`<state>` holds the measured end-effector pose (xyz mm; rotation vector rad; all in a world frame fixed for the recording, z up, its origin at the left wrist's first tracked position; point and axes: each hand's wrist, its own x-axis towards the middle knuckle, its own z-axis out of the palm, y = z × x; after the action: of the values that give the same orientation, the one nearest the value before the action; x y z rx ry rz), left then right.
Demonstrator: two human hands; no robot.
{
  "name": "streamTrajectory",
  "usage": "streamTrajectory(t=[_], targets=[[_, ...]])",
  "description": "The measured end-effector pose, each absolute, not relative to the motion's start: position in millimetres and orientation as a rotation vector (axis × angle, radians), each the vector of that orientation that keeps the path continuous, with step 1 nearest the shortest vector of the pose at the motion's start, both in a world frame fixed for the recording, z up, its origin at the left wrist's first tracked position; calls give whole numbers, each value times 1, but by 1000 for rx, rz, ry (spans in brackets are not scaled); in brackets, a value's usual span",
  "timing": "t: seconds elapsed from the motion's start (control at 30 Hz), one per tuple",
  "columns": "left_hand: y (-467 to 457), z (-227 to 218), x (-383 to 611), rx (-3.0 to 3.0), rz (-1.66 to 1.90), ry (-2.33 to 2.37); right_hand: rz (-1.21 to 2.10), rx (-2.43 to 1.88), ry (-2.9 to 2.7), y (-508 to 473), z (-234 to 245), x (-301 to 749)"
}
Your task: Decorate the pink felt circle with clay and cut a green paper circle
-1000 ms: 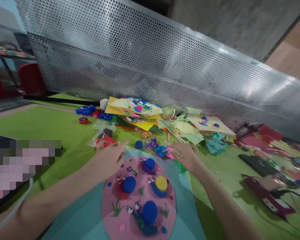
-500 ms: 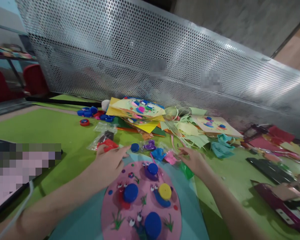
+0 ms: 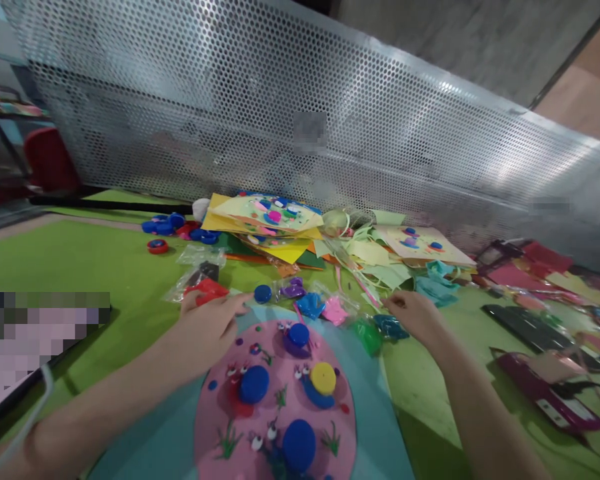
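Observation:
A pink oval [image 3: 265, 413] lies on a light blue sheet [image 3: 380, 413] in front of me. It bears clay snails with googly eyes, blue bottle caps [image 3: 299, 445] and one yellow cap [image 3: 323, 379] as shells, and green clay grass. My left hand [image 3: 210, 333] rests at the sheet's upper left, fingers stretched out toward a loose blue cap [image 3: 263, 293], beside a red clay packet [image 3: 207, 291]. To the right, my right hand [image 3: 415, 313] has its fingers curled into a pinch just beside a dark teal clay packet [image 3: 391, 327]. What the pinch holds, if anything, is hidden.
Green [image 3: 367, 335], blue [image 3: 311, 305], pink [image 3: 335, 310] and purple [image 3: 293, 288] clay packets lie beyond the sheet. Behind are stacked paper crafts [image 3: 265, 227], paper scraps [image 3: 375, 253] and a perforated metal screen [image 3: 230, 120]. A maroon device [image 3: 550, 393] sits right, a pixelated screen [image 3: 40, 353] left.
My right hand has moved right, away from the green packet, and its fingers have curled in. The dark teal packet now shows beside it. My left hand stays near the red packet.

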<state>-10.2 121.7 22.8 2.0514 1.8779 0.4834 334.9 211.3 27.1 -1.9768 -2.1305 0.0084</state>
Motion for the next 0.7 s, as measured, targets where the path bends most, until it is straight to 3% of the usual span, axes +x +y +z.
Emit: streamTrajectory(t=[0.47,0.7], targets=[[125,12,-21,2111,600,1884,32,-2099,-2156,210,20,330],[123,19,-20,2143,588,1945,59,-1836,-2214,213,18,326]])
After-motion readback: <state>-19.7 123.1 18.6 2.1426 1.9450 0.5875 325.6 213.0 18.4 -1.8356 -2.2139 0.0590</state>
